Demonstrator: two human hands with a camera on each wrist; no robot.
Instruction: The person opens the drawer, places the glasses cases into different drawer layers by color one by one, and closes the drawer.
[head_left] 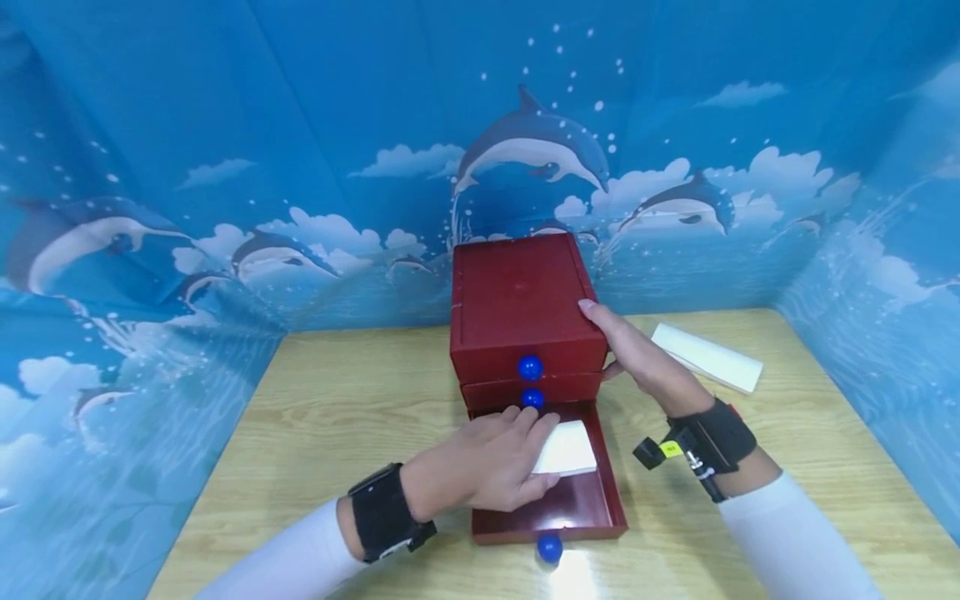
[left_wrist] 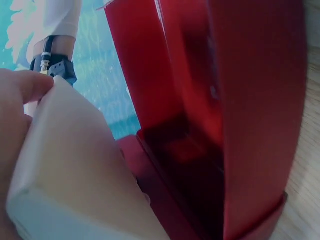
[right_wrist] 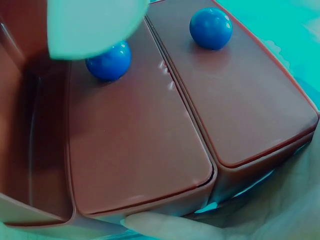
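A dark red drawer box [head_left: 521, 292] with blue ball knobs stands on the table, its bottom drawer [head_left: 551, 532] pulled out. Over that drawer my left hand [head_left: 506, 458] grips a white block [head_left: 566, 448], thumb on the near side and fingers over the top. In the left wrist view the white block [left_wrist: 75, 165] is tilted beside the drawer's red wall [left_wrist: 260, 115]. My right hand [head_left: 637, 354] rests against the box's right side, thumb on the top edge. In the right wrist view a finger [right_wrist: 170, 226] lies along the side of the two upper drawers, both pushed in.
Another white block [head_left: 707, 357] lies on the wooden table [head_left: 337, 400] to the right of the box. A blue curtain with dolphins [head_left: 360, 125] hangs behind and along both sides. The open drawer's blue knob [head_left: 550, 548] juts toward the front.
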